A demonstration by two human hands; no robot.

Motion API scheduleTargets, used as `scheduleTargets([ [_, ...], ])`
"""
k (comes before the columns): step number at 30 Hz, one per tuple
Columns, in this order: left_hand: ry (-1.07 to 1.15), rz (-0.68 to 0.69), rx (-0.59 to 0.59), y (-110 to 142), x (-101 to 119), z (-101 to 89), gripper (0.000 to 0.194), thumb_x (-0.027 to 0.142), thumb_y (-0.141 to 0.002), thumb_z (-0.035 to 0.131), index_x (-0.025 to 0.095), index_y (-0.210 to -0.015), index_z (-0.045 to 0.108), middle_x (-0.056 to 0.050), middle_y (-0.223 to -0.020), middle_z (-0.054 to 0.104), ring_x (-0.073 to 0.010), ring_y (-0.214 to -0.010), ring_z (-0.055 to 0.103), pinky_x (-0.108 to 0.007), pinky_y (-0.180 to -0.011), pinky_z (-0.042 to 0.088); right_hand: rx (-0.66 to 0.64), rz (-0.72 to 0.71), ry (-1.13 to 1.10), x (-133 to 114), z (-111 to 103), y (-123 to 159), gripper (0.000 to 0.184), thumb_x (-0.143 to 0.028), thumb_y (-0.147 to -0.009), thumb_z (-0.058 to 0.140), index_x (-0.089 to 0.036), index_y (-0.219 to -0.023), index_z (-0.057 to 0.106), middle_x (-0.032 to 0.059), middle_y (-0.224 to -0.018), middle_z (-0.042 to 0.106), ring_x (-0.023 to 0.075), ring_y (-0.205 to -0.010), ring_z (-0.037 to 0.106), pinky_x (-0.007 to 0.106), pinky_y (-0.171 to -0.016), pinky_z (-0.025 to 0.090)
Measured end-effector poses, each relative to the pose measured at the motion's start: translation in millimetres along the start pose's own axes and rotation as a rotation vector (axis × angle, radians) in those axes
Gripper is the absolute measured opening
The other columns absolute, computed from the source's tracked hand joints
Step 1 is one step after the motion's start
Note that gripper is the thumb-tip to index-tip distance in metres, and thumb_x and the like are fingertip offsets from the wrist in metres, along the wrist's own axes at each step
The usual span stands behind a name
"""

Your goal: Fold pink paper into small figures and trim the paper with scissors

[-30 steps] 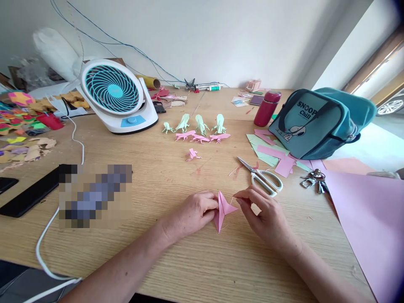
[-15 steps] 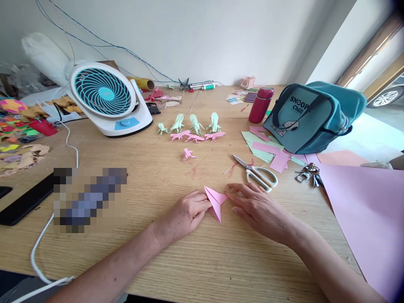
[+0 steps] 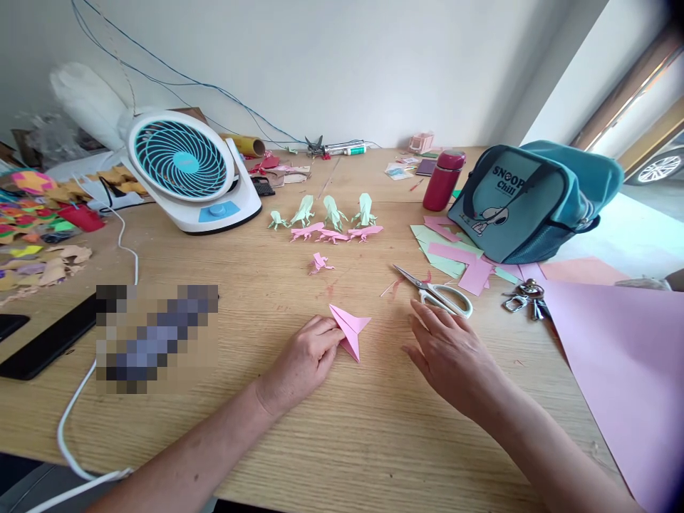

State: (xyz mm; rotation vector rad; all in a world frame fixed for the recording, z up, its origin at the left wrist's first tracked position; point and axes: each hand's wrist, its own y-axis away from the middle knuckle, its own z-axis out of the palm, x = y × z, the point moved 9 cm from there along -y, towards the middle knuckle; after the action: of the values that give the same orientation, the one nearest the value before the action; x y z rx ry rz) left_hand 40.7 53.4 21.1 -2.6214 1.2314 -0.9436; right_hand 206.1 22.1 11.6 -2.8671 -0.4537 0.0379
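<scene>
Between the thumb and fingers of my left hand [image 3: 313, 350] is the left edge of a folded piece of pink origami paper [image 3: 351, 330], which shows pointed flaps. My right hand [image 3: 441, 349] is apart from the paper, over the table with fingers stretched out and nothing in them. Its fingertips are close to the white-handled scissors [image 3: 435, 291], whose blades point up and to the left. Beyond the paper sits a small pink folded figure [image 3: 320, 263]. Farther back stand several green folded figures [image 3: 332, 212] with pink folded figures [image 3: 332, 235] in front.
On the left stands a white and blue fan [image 3: 184, 167], with a white cable [image 3: 64, 427] below. To the right are cut paper pieces [image 3: 454, 253], a red flask [image 3: 443, 182], a teal bag [image 3: 529, 203], keys [image 3: 531, 296] and a large pink sheet [image 3: 620, 356].
My right hand has let go of the pink origami paper and moved right, towards the scissors. My left hand has shifted slightly left and away from me with the paper.
</scene>
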Motion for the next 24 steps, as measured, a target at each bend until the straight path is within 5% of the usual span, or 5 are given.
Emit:
scheduleTargets([
  [6,-0.023,-0.004,-0.012,0.3,-1.9,2.0,0.032,-0.002,-0.088,0.044,0.019,-0.091,0.068,-0.005,-0.090,0.064,-0.0187,-0.090,0.056,-0.030,-0.079,0.048,-0.011,-0.125,-0.111,-19.9,2.5,0.6,0.043,-0.031,-0.097,0.048,-0.011,-0.134,0.056,0.0165,-0.140,0.056,0.0313,-0.127,0.052,0.048,-0.102,0.046],
  [16,-0.227,0.147,-0.085,3.0,10.7,15.0,0.024,0.003,-0.092,0.047,0.015,-0.101,0.066,-0.009,-0.112,0.068,-0.0229,-0.105,0.056,-0.038,-0.091,0.053,0.008,0.037,0.027,0.2,-0.7,-2.9,0.028,-0.029,-0.093,0.053,-0.010,-0.110,0.068,0.0210,-0.125,0.064,0.0365,-0.113,0.060,0.050,-0.089,0.051],
  [24,-0.244,0.185,-0.071,5.5,14.5,15.4,0.032,0.005,-0.094,0.048,0.013,-0.122,0.060,-0.011,-0.124,0.065,-0.0236,-0.116,0.055,-0.041,-0.098,0.053,-0.069,-0.229,-0.265,-41.4,-1.8,-1.2,0.025,-0.020,-0.094,0.053,-0.015,-0.114,0.066,0.0129,-0.127,0.064,0.0282,-0.113,0.059,0.044,-0.095,0.050],
])
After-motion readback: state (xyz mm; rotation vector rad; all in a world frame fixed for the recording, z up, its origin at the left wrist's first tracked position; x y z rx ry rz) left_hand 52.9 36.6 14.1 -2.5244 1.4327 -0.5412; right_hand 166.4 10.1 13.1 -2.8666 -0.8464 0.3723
